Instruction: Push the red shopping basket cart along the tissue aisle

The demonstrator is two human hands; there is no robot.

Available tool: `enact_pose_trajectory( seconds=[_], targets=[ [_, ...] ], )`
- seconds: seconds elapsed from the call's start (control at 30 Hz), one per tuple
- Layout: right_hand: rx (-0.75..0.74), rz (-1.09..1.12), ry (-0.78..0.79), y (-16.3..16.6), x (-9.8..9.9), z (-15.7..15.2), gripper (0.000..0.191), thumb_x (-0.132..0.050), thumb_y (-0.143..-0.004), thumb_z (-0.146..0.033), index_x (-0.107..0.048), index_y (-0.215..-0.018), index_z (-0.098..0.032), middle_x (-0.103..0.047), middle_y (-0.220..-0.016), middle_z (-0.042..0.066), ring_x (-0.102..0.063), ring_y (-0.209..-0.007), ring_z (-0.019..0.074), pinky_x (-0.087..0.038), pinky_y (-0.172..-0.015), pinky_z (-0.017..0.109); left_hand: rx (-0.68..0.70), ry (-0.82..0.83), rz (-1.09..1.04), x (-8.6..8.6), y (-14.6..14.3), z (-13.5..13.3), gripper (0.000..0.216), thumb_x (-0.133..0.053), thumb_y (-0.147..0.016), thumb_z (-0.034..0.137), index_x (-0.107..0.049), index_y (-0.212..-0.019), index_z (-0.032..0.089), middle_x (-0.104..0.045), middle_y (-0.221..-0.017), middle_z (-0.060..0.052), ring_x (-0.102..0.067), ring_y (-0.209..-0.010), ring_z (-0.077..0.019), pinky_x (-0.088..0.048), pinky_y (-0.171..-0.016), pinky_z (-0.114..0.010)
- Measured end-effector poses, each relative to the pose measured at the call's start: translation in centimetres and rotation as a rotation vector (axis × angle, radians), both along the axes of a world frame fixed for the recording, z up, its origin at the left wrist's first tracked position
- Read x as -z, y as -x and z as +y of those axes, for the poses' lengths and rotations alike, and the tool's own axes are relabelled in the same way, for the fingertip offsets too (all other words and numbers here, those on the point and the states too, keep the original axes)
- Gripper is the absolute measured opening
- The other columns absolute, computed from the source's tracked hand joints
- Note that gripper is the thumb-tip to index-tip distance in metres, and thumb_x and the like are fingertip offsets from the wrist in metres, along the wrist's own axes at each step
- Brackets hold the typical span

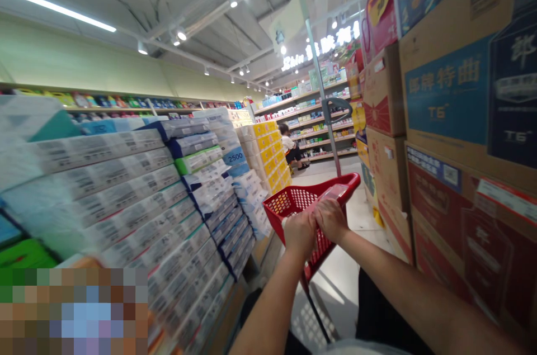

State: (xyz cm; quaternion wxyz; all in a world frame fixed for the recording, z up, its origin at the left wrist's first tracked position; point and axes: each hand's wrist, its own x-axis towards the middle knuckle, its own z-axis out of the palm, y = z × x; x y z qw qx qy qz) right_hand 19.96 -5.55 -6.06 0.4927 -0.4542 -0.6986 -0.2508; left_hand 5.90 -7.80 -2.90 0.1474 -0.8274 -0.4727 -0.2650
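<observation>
A red plastic shopping cart (293,201) stands in front of me in a shop aisle, and its basket looks bare inside. My left hand (298,233) is closed round the cart's handle at the near rim. Right beside it, my right hand (331,219) also grips the handle, with a pink-red flat part of the handle (334,193) just beyond its knuckles. Both forearms reach forward from the bottom of the view.
Stacked packs of tissue paper (138,198) wall the left side. Tall piles of cardboard cartons (453,137) line the right. A grey pole with a sign (323,98) rises ahead. A person (290,149) crouches by yellow boxes far down the aisle, before shelves (314,120).
</observation>
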Motion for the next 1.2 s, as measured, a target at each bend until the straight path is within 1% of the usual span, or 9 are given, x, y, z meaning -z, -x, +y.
enact_pose_trajectory(
  seconds=[0.1,0.2,0.3,0.47,0.57,0.67,0.9,1.03,1.2],
  targets=[
    [-0.001,-0.001,0.007,0.0,0.0,0.1,0.028,-0.040,-0.090,-0.018,-0.060,-0.071,-0.019,-0.063,-0.075,0.004,-0.053,-0.082,0.0184,-0.035,-0.086,0.036,0.037,-0.092,-0.054,0.7,0.2,-0.1,0.036,-0.030,-0.097,0.029,-0.063,-0.094,0.018,-0.066,-0.090,-0.011,-0.059,-0.089,-0.0235,-0.039,-0.081,-0.036],
    [0.001,-0.004,0.009,0.1,0.1,0.2,0.026,-0.041,-0.090,-0.018,-0.060,-0.072,-0.019,-0.063,-0.077,0.005,-0.053,-0.082,0.0187,-0.035,-0.086,0.036,-0.061,0.051,-0.113,0.0,0.2,0.5,0.038,-0.027,-0.097,0.026,-0.062,-0.086,0.017,-0.067,-0.084,-0.010,-0.061,-0.080,-0.0209,-0.041,-0.074,-0.032],
    [0.006,0.003,0.009,0.1,0.2,0.3,0.028,-0.040,-0.091,-0.019,-0.060,-0.072,-0.019,-0.064,-0.077,0.005,-0.053,-0.082,0.0188,-0.035,-0.086,0.036,-0.045,0.166,-0.034,-0.9,0.1,0.9,0.038,-0.028,-0.097,0.026,-0.063,-0.086,0.018,-0.068,-0.084,-0.009,-0.062,-0.075,-0.0198,-0.041,-0.069,-0.030],
    [-0.008,-0.010,0.005,0.1,0.2,0.3,0.028,-0.039,-0.091,-0.018,-0.059,-0.071,-0.019,-0.064,-0.078,0.005,-0.052,-0.082,0.0186,-0.035,-0.087,0.036,-0.007,0.042,-0.004,-1.1,0.2,0.2,0.037,-0.031,-0.097,0.033,-0.064,-0.089,0.020,-0.069,-0.088,-0.009,-0.063,-0.084,-0.0213,-0.042,-0.078,-0.032],
    [-0.001,-0.015,0.008,0.3,0.2,0.3,0.028,-0.039,-0.091,-0.019,-0.059,-0.071,-0.019,-0.063,-0.076,0.004,-0.052,-0.082,0.0184,-0.034,-0.086,0.036,-0.091,0.167,0.049,-2.0,0.2,0.4,0.042,-0.028,-0.097,0.033,-0.066,-0.085,0.019,-0.070,-0.084,-0.010,-0.065,-0.078,-0.0220,-0.044,-0.071,-0.031],
    [0.003,-0.019,0.004,0.4,0.2,0.2,0.028,-0.040,-0.091,-0.019,-0.059,-0.071,-0.019,-0.063,-0.077,0.004,-0.052,-0.081,0.0180,-0.034,-0.085,0.035,-0.060,0.267,0.151,-2.7,0.3,0.7,0.036,-0.032,-0.096,0.032,-0.067,-0.093,0.021,-0.070,-0.086,-0.009,-0.065,-0.077,-0.0217,-0.044,-0.068,-0.030],
    [0.007,-0.018,-0.001,0.3,0.1,0.4,0.029,-0.040,-0.090,-0.017,-0.059,-0.069,-0.018,-0.063,-0.076,0.004,-0.053,-0.082,0.0181,-0.035,-0.085,0.034,0.004,-0.085,0.085,0.3,0.2,-0.1,0.030,-0.035,-0.095,0.028,-0.062,-0.098,0.018,-0.066,-0.094,-0.011,-0.060,-0.091,-0.0238,-0.042,-0.083,-0.035],
    [0.008,-0.008,-0.010,0.2,0.0,0.3,0.032,-0.037,-0.092,-0.018,-0.059,-0.070,-0.019,-0.063,-0.075,0.005,-0.053,-0.080,0.0178,-0.036,-0.085,0.034,-0.055,0.035,0.124,-0.5,-0.3,0.5,0.036,-0.028,-0.097,0.025,-0.063,-0.094,0.016,-0.068,-0.088,-0.010,-0.062,-0.079,-0.0218,-0.043,-0.072,-0.032],
    [-0.012,-0.009,-0.001,0.1,-0.1,0.2,0.030,-0.037,-0.091,-0.018,-0.059,-0.071,-0.019,-0.064,-0.078,0.005,-0.052,-0.081,0.0182,-0.036,-0.087,0.035,0.049,0.031,0.102,-1.0,0.1,0.6,0.033,-0.031,-0.098,0.028,-0.062,-0.101,0.020,-0.067,-0.093,-0.008,-0.061,-0.081,-0.0201,-0.042,-0.075,-0.030]
  ],
)
